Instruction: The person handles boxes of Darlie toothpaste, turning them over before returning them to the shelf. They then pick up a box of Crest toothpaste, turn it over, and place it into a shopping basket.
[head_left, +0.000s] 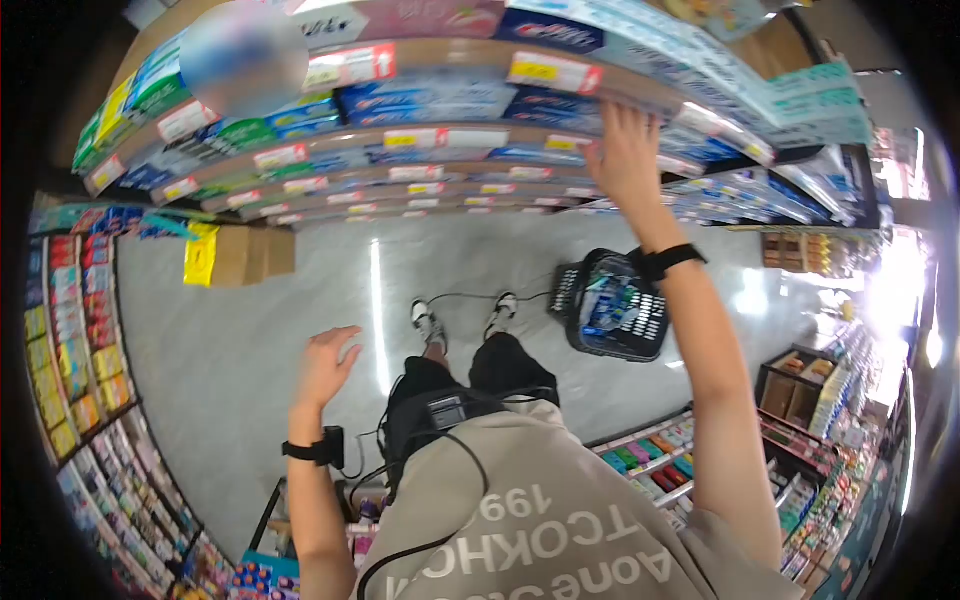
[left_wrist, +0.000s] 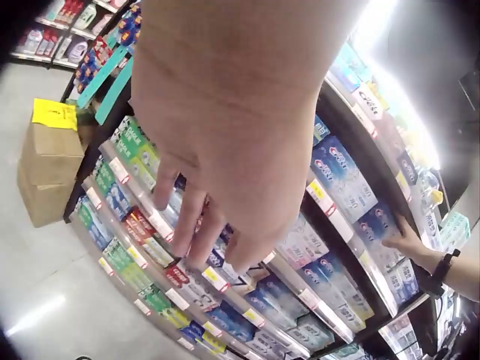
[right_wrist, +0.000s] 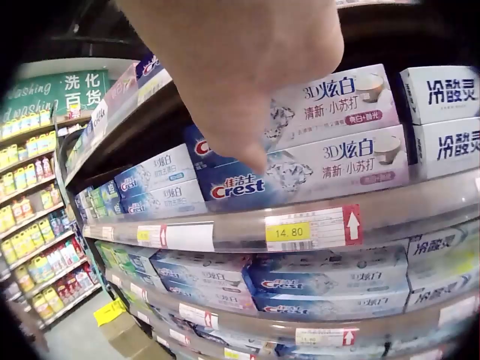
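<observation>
My right hand reaches to a shelf of toothpaste boxes, its fingers extended in the head view. In the right wrist view the right hand covers part of two stacked Crest boxes; the thumb lies by their front and the other fingertips are hidden. The left wrist view shows the right hand at blue and white boxes. My left hand hangs over the floor, holding nothing, with fingers loosely extended. Seen close, the left hand has its fingers apart in front of the shelves.
A black basket with packaged goods stands on the floor near my feet. Cardboard boxes with a yellow sheet stand by the shelf end. Price-tagged shelf edges run across; more stocked shelves stand left.
</observation>
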